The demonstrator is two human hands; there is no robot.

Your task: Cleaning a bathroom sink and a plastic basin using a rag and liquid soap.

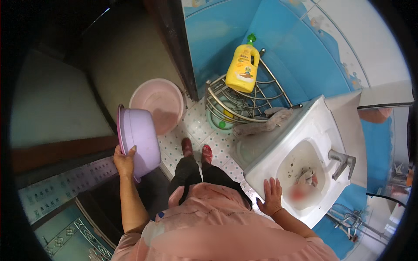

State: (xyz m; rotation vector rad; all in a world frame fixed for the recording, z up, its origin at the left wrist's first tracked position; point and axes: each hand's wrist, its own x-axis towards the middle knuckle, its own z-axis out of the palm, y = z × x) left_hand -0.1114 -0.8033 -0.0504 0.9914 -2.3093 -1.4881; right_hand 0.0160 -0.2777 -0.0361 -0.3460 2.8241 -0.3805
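My left hand [124, 160] grips the rim of a purple plastic basin [142, 140], which is tilted on its side at the left. My right hand [271, 196] rests with fingers apart on the near edge of a white ceramic washbasin [261, 171], holding nothing. Inside the washbasin's bowl lies a wet, crumpled cloth [306, 177] with dark bits around it; part of the bowl is blurred. A grey metal faucet [342, 163] stands at the bowl's right side. On the floor beyond the purple basin is a pink plastic basin [158, 104].
A metal corner rack [254, 98] against blue tiles bears a yellow bottle [243, 70] with a green cap. A grey cloth [264, 125] hangs between rack and washbasin. Beneath the rack sits a pale green basin [214, 125]. A dark door frame [176, 42] stands beyond; shower fittings [351, 218] are at lower right.
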